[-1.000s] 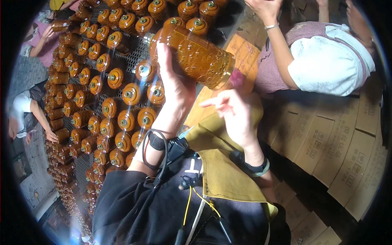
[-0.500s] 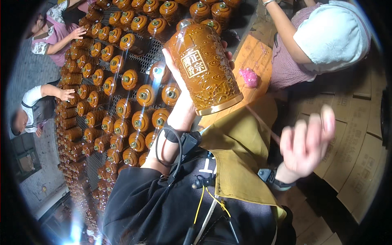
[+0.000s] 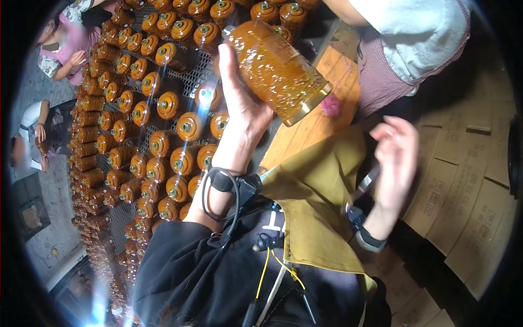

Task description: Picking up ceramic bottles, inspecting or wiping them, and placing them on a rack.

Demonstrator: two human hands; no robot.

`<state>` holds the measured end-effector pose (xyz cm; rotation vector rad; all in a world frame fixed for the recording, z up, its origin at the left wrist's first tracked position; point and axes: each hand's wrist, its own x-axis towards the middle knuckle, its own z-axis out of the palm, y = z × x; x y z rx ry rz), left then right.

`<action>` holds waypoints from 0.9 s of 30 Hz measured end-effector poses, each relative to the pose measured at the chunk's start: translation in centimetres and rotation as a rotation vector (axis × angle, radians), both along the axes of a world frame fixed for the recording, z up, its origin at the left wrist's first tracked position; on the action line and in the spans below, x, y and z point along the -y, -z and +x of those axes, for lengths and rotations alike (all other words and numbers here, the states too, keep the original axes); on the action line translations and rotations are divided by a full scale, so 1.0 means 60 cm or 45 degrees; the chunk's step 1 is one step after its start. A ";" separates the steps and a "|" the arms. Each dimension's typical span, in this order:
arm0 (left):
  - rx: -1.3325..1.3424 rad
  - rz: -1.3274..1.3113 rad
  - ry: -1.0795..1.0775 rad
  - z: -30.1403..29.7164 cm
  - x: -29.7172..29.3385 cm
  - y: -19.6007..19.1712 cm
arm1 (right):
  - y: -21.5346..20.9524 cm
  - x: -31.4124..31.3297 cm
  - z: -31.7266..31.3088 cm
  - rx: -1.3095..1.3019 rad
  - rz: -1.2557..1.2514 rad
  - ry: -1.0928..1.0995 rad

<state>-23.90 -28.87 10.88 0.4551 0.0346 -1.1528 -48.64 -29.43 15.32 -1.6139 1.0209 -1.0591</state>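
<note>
Left hand [image 3: 244, 106] clasps an amber bottle [image 3: 278, 68], right hand [image 3: 395, 150] well apart from it

In the head view, the amber bottle is held up near the top middle, tilted so that its base with a gold band [image 3: 309, 105] points to the lower right and its narrow end to the upper left. The left hand is closed on it from the left and below, one digit lying along its side; the other fingers are hidden behind the glossy, patterned wall. The right hand is raised on the far side of an olive apron [image 3: 321, 234], its fingers loosely bent and slightly apart, blurred, with nothing to be seen between them. Each wrist wears a dark strap, and a black cable [image 3: 205, 201] loops at the left one.

Beneath the bottle runs a wooden tabletop [image 3: 291, 139], where a crumpled pink thing [image 3: 330, 106] lies near the gold band. To the left, many similar bottles [image 3: 188, 126] stand in rows on a metal mesh [image 3: 190, 79]. A person in a pale head covering [image 3: 417, 38] is at the upper right, above brown cartons [image 3: 457, 191]. At the left edge are two more people: one in a pink apron [image 3: 73, 41], the other in a pale top [image 3: 32, 115], hands around a bottle
</note>
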 end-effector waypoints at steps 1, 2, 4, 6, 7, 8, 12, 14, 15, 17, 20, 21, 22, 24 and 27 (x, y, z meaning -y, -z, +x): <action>0.089 0.075 0.011 -0.010 0.004 -0.008 | 0.028 0.009 0.007 -0.185 -0.026 -0.111; 0.165 0.141 -0.001 -0.013 -0.002 -0.019 | 0.031 0.006 0.034 -0.243 0.029 -0.154; 0.112 0.153 0.066 -0.016 -0.015 -0.022 | 0.047 0.001 0.093 -0.362 -0.198 -0.212; 0.191 0.202 -0.021 -0.031 -0.014 -0.005 | 0.050 -0.001 0.129 -0.487 -0.301 -0.128; 0.204 0.137 0.051 -0.033 -0.017 0.007 | 0.070 0.002 0.132 -0.463 -0.250 -0.058; 0.219 0.074 0.125 -0.033 -0.022 0.014 | 0.081 0.004 0.137 -0.270 -0.130 -0.033; 0.450 -0.061 0.069 -0.010 -0.050 0.003 | 0.106 0.010 0.124 0.375 0.667 -0.305; 0.519 -0.025 0.068 0.023 -0.062 0.014 | 0.124 0.009 0.118 0.349 0.792 -0.458; 0.514 -0.045 0.059 0.046 -0.066 0.011 | 0.126 0.017 0.119 0.241 0.671 -0.669; 0.576 0.200 -0.068 0.091 -0.076 -0.018 | 0.112 0.010 0.141 0.223 0.537 -0.801; 0.927 0.201 -0.486 0.213 -0.074 -0.006 | 0.106 0.018 0.141 -0.306 0.412 -0.543; 1.160 0.180 -0.665 0.235 -0.065 -0.031 | 0.114 0.023 0.131 -0.336 0.328 -0.502; 1.305 0.209 -0.742 0.266 -0.028 0.018 | 0.134 0.028 0.106 -0.343 0.326 -0.455; 1.621 0.462 -0.824 0.358 -0.061 0.048 | 0.137 0.022 0.102 -0.302 0.377 -0.508; 1.866 0.903 -0.878 0.420 -0.085 0.108 | 0.132 0.011 0.089 -0.297 0.491 -0.508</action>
